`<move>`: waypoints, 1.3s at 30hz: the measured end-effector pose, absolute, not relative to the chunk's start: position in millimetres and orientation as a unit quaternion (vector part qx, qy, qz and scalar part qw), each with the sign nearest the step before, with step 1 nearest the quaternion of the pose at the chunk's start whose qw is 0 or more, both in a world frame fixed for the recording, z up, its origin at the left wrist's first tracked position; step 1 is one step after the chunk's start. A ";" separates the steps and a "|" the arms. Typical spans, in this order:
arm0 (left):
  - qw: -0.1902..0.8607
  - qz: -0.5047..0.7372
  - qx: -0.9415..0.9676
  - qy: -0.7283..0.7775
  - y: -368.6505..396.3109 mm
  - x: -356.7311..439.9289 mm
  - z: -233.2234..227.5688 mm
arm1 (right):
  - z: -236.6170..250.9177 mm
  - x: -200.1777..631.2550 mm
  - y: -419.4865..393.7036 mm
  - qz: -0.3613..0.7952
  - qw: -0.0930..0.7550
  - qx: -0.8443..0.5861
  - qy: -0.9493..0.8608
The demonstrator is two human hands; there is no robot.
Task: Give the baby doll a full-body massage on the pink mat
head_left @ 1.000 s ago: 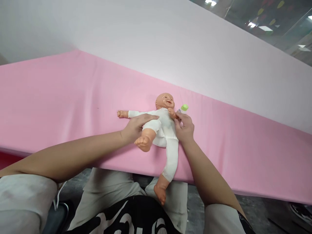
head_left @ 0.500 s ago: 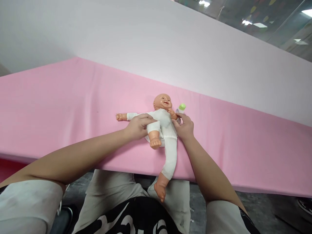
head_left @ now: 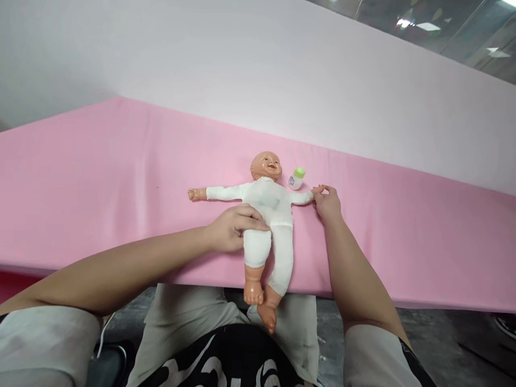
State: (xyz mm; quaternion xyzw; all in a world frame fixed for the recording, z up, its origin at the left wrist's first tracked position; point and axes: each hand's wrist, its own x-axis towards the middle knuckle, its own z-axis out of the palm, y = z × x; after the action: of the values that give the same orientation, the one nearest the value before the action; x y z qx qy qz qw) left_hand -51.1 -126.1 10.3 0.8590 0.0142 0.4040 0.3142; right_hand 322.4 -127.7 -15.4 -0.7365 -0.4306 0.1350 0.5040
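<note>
A doll point(head_left: 268, 207) in a white suit lay face up at the near edge of the pink desk point(head_left: 100, 183), arms spread, bare feet hanging over that edge. The left hand point(head_left: 234, 228) lay cupped on its hip, fingers curled over the suit. The right hand point(head_left: 327, 203) pinched the doll's outstretched hand. A green-capped bottle point(head_left: 296, 178) stood just beside the doll's head.

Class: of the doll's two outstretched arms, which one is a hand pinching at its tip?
The arm beside the green-capped bottle: the right hand pinches the white-suited plastic baby doll there; the other arm lies free.
</note>
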 end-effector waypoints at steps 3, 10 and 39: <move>0.376 0.417 0.821 0.101 -115.6 -49.4 8.2 | -5.7 298.4 -130.0 0.118 0.555 -0.701 -0.432; 0.424 0.415 0.742 0.312 -82.7 -44.5 -1.1 | 8.5 227.5 -139.7 0.030 0.551 -0.579 -0.600; 0.432 0.299 0.851 0.014 -116.8 -57.9 18.1 | -12.9 311.7 -119.0 0.301 0.638 -0.644 -0.298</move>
State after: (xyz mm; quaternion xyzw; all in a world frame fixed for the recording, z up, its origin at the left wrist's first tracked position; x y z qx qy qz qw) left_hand -57.9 -116.8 18.1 0.8509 0.0137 0.2989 0.4318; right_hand 311.7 -119.0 -12.9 -0.6435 -0.2977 0.3012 0.6376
